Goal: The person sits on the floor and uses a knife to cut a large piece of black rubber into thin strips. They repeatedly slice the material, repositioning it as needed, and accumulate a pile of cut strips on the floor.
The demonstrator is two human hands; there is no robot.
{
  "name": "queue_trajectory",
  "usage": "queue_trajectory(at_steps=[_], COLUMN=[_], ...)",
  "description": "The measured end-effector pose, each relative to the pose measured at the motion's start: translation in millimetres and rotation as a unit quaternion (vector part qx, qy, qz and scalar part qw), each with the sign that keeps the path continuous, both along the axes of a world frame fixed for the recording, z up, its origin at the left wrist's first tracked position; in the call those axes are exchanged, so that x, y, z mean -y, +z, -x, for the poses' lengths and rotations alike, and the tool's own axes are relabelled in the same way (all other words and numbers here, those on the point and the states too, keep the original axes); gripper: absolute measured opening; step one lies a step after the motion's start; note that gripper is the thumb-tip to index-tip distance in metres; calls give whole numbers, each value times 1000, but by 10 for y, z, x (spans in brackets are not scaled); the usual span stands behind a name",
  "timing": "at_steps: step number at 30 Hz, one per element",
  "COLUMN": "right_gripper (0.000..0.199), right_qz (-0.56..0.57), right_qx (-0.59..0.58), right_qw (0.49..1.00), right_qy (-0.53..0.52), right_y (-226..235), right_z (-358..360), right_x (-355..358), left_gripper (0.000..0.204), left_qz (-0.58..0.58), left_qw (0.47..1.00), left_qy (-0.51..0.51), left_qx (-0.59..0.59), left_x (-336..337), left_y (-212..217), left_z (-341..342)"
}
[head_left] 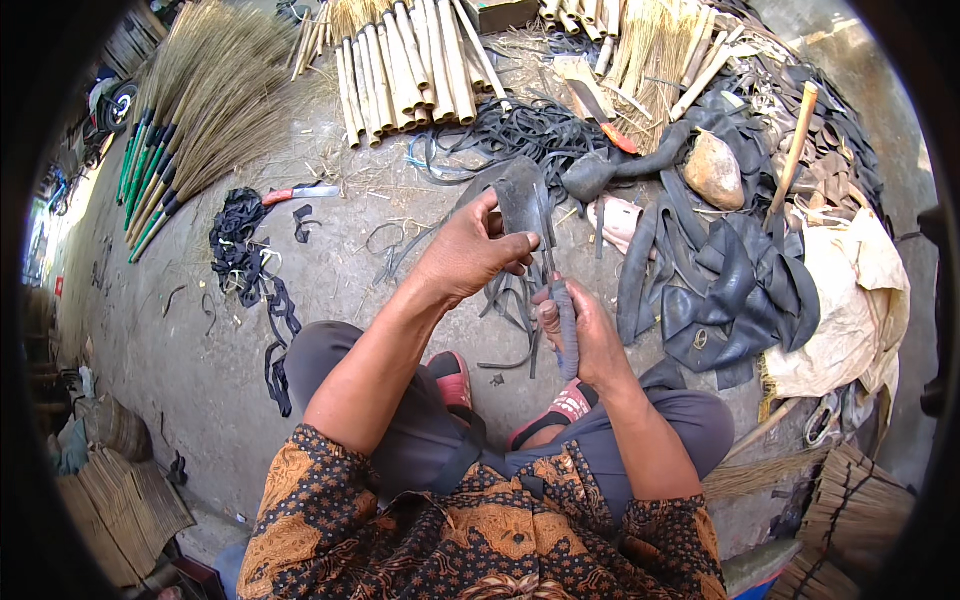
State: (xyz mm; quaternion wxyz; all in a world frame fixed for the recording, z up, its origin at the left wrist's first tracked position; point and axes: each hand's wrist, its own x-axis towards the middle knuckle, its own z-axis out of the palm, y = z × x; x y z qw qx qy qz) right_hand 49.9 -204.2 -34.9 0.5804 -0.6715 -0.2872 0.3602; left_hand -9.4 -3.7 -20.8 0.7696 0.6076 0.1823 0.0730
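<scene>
In front of my knees, my left hand pinches a piece of black rubber sheet between thumb and fingers. My right hand is wrapped around scissors with a grey-wrapped handle. Their dark blades point away from me and lie along the right edge of the rubber; how far they are apart I cannot make out. Thin black rubber strips hang or lie below my hands, close to my feet.
Bundled bamboo handles and a tangle of rubber strips lie ahead. Grass brooms and a red-handled knife are at left. To the right are rubber sheets, a stone, a wooden handle and a pale sack.
</scene>
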Motion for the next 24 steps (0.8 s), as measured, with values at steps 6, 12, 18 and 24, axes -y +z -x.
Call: queue_trajectory(at_steps=[6, 12, 18, 24], right_gripper=[42, 50, 41, 43], right_qz=[53, -13, 85, 49], right_qx=[-36, 118, 30, 15], right_qw=[998, 992, 995, 998], right_qy=[-8, -52, -36, -26], right_y=[26, -54, 138, 94], right_z=[-29, -2, -73, 11], right_x=[62, -65, 66, 7], left_gripper=[44, 50, 47, 46], left_qz=[108, 75, 44, 173], left_qw=[991, 997, 998, 983], left_qy=[53, 5, -12, 42], left_qx=[51, 31, 32, 51], left_x=[8, 110, 154, 103], left_y=[28, 2, -78, -41], left_z=[-19, 2, -30, -65])
